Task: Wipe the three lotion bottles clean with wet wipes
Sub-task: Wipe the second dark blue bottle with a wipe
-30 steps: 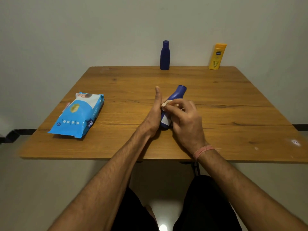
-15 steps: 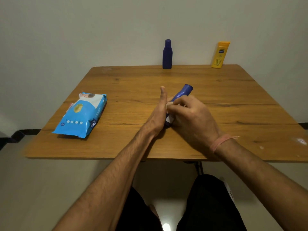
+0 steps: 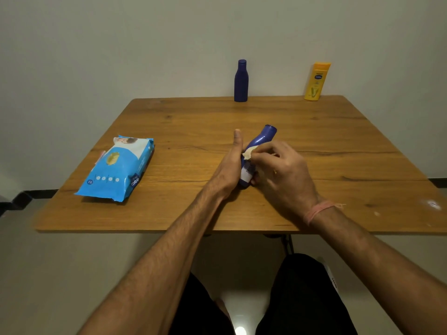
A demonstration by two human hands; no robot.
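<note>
A blue lotion bottle [image 3: 262, 137] lies tilted near the table's middle, cap pointing away to the right. My left hand [image 3: 229, 169] holds its lower body from the left, thumb raised. My right hand [image 3: 281, 170] pinches a small folded wet wipe [image 3: 249, 151] against the bottle's middle and covers its right side. A dark blue bottle [image 3: 241, 81] stands upright at the far edge, centre. A yellow bottle [image 3: 316, 81] stands upright at the far right.
A blue pack of wet wipes [image 3: 118, 169] lies flat on the left of the wooden table [image 3: 338, 146]. The wall stands right behind the far edge. My legs are under the near edge.
My right hand with the wipe has shifted slightly along the bottle's body. My left hand keeps its hold. The camera view has shifted a little.
</note>
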